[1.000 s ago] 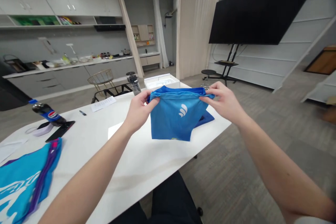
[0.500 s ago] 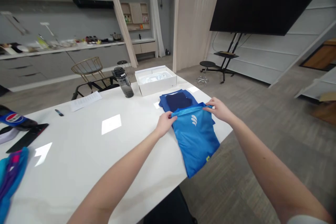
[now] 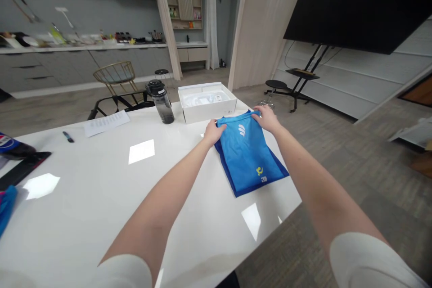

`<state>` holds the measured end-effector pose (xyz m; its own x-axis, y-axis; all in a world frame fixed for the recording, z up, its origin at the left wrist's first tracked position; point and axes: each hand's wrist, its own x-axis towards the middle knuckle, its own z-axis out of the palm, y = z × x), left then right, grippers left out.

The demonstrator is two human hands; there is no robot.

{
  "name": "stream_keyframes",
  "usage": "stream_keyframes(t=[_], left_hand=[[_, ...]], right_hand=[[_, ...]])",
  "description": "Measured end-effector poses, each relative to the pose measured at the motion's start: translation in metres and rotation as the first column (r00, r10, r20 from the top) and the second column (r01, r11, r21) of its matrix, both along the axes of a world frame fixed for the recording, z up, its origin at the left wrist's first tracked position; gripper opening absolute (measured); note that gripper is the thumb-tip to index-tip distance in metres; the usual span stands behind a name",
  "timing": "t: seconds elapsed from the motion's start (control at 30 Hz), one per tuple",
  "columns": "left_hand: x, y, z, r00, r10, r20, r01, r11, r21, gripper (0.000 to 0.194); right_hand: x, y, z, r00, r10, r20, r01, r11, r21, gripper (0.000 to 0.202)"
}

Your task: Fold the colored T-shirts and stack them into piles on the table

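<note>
Bright-blue folded fabric garment (image 3: 245, 155), pinched by left hand (image 3: 213, 133) and right hand (image 3: 266, 119), lies before a white rectangular cardboard box (image 3: 209, 113).

Both hands (image 3: 213, 133) (image 3: 267, 119) on blue garment (image 3: 246, 153)

The left sleeve (image 3: 126, 272) and right sleeve (image 3: 367, 261), at the near edge, are short, plain and off-white; the right shows more cloth. Each ends in a curved hem, beyond which the left arm (image 3: 172, 180), right arm (image 3: 310, 175), left hand (image 3: 212, 133) and right hand (image 3: 267, 120) are bare.
</note>
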<state>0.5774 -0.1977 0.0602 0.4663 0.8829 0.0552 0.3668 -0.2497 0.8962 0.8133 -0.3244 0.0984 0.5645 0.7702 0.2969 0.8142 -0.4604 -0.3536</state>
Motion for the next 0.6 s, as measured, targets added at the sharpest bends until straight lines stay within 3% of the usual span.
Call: stream_keyframes(t=[0.1, 0.23, 0.43, 0.6], left_hand=[[-0.017, 0.007, -0.028, 0.977, 0.051, -0.205, -0.032, 0.995, 0.096, 0.043], [-0.057, 0.005, -0.044, 0.958, -0.087, -0.274, 0.125, 0.984, 0.125, 0.017], [-0.131, -0.002, -0.041, 0.948, -0.118, -0.296, 0.159, 0.980, 0.117, 0.020], [-0.233, -0.019, -0.046, 0.938, -0.193, -0.288, 0.245, 0.957, 0.155, 0.020]], right_hand=[[-0.015, 0.014, -0.034, 0.997, -0.082, 0.012, 0.083, 0.985, -0.151, 0.050], [-0.045, 0.008, -0.060, 0.997, 0.074, -0.030, -0.078, 0.978, -0.194, 0.032], [-0.120, 0.003, -0.052, 0.937, 0.315, -0.149, -0.338, 0.925, -0.172, 0.022], [-0.221, 0.016, -0.053, 0.796, 0.534, -0.284, -0.584, 0.801, -0.131, 0.022]])
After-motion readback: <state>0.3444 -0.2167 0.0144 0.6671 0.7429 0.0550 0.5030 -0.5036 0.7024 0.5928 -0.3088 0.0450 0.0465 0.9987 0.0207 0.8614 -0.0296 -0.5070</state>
